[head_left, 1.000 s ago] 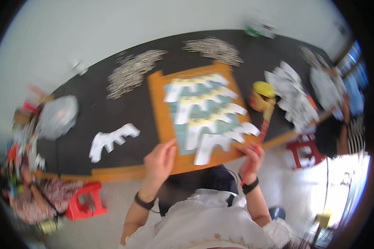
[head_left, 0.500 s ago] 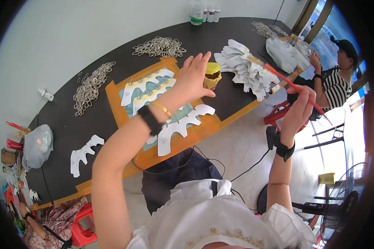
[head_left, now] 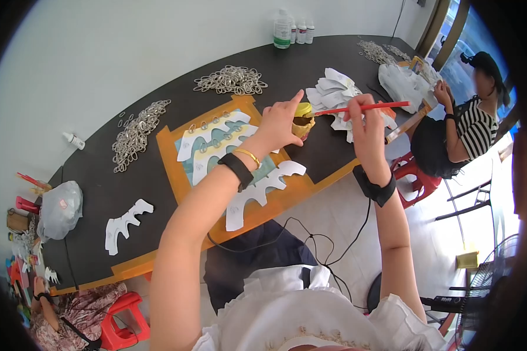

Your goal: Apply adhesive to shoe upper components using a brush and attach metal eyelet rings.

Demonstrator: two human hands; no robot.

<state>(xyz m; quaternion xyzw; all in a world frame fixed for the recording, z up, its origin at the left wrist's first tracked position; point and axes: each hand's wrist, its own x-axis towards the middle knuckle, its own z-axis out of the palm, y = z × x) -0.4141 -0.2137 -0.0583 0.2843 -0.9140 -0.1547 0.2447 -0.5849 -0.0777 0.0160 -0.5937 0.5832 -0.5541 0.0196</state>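
My left hand point(head_left: 280, 124) reaches against the left side of a small jar point(head_left: 302, 130) with a yellow rim and an orange-brown wrapping. Its thumb and index finger are spread around the jar; whether they press on it I cannot tell. Between the fingers of my right hand point(head_left: 366, 126) is a thin brush with a red handle point(head_left: 392, 105), held nearly level, its tip pointing left at the jar. Left of the jar, scalloped white paper strips point(head_left: 221, 126) with yellowish bands and metal rings lie on a teal sheet. Another white strip point(head_left: 257, 196) lies at the near side.
Piles of metal rings point(head_left: 231, 80) point(head_left: 140, 131) lie on the dark table, whose edge has orange tape point(head_left: 216, 238). Stacked white cutouts point(head_left: 334, 88) are behind the brush. A plastic bag point(head_left: 61, 210) and bottles point(head_left: 282, 29) stand around. One person point(head_left: 474, 123) sits right, another point(head_left: 70, 313) lower left.
My right hand has swung left and up, bringing the brush level with its tip by the jar. My left hand has come down closer around the jar. The view has shifted slightly.
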